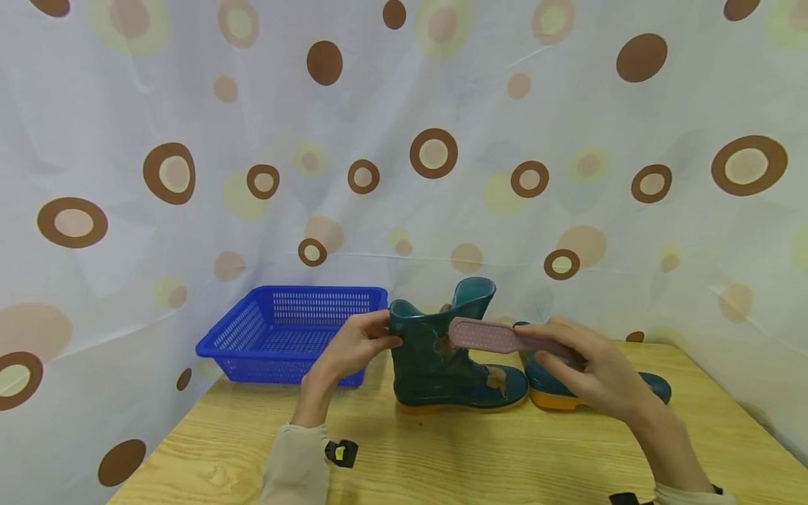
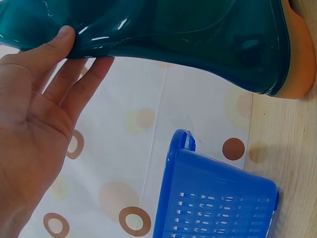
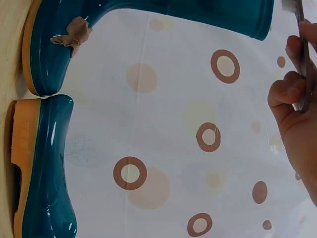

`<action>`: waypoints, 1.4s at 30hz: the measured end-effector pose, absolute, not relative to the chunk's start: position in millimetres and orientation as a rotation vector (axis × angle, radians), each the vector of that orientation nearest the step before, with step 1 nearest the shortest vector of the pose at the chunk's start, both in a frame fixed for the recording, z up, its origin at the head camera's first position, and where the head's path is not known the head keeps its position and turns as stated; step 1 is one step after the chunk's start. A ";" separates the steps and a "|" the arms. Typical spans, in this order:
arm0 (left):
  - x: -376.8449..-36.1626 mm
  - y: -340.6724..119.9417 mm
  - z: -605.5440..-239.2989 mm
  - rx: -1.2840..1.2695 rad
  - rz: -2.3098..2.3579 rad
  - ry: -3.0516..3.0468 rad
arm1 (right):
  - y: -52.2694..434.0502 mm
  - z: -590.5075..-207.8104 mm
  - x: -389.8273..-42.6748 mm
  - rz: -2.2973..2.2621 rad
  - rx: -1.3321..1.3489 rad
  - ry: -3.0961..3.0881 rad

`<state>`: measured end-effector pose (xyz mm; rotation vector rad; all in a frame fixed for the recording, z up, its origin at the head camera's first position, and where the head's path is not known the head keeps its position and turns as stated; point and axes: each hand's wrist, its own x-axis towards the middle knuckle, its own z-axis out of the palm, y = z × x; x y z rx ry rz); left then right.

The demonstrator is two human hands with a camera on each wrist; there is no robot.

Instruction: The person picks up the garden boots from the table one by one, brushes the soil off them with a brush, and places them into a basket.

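A teal rain boot (image 1: 429,372) with an orange sole stands upright on the table, toe to the right. Brown patches show on its shaft and toe. My left hand (image 1: 353,344) holds the rear of its top rim, thumb on the outer side (image 2: 64,37) and the other fingers partly hidden behind. In my right hand (image 1: 596,365) is the handle of a pink brush (image 1: 482,335). Its perforated head overlaps the brown patch on the shaft in the head view; some pale bristles (image 3: 289,5) show at the right wrist view's top edge.
A second teal boot (image 3: 49,163) rests behind my right hand, close to the first boot's toe. To the left sits a blue plastic basket (image 1: 230,348) with slotted walls. A dotted white curtain (image 1: 379,217) hangs behind the wooden table (image 1: 480,456).
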<state>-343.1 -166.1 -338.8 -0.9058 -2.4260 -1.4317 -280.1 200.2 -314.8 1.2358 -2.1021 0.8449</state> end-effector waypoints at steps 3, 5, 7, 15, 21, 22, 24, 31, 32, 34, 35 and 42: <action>-343.3 -166.0 -338.4 -0.925 -1.423 -2.421 | 198.9 -315.7 -281.6 0.787 1.191 -2.114; -343.3 -166.0 -338.1 -0.936 -1.418 -2.420 | 197.7 -317.1 -282.8 0.749 1.174 -2.136; -343.0 -166.2 -337.7 -0.940 -1.420 -2.420 | 196.8 -318.8 -283.8 0.724 1.156 -2.164; -344.8 -165.3 -336.7 -0.942 -1.400 -2.414 | 195.2 -317.5 -282.1 0.760 1.194 -2.208; -344.8 -163.8 -338.5 -0.906 -1.392 -2.416 | 196.4 -315.2 -277.8 0.759 1.199 -2.287; -344.8 -163.6 -339.0 -0.901 -1.395 -2.417 | 196.9 -315.2 -277.6 0.757 1.195 -2.297; -344.0 -163.3 -339.1 -0.889 -1.407 -2.424 | 198.1 -314.9 -277.1 0.762 1.202 -2.301; -341.6 -164.5 -338.9 -0.912 -1.408 -2.428 | 200.5 -314.3 -276.1 0.830 1.243 -2.172; -341.5 -164.8 -338.8 -0.916 -1.402 -2.429 | 200.7 -314.3 -276.3 0.846 1.247 -2.142; -341.3 -165.2 -338.5 -0.924 -1.397 -2.428 | 201.1 -314.1 -276.8 0.890 1.244 -2.097; -341.4 -165.3 -338.4 -0.926 -1.394 -2.428 | 201.4 -313.9 -277.1 0.905 1.239 -2.077; -341.3 -164.9 -338.4 -0.930 -1.386 -2.434 | 197.5 -317.8 -282.5 0.754 1.219 -2.058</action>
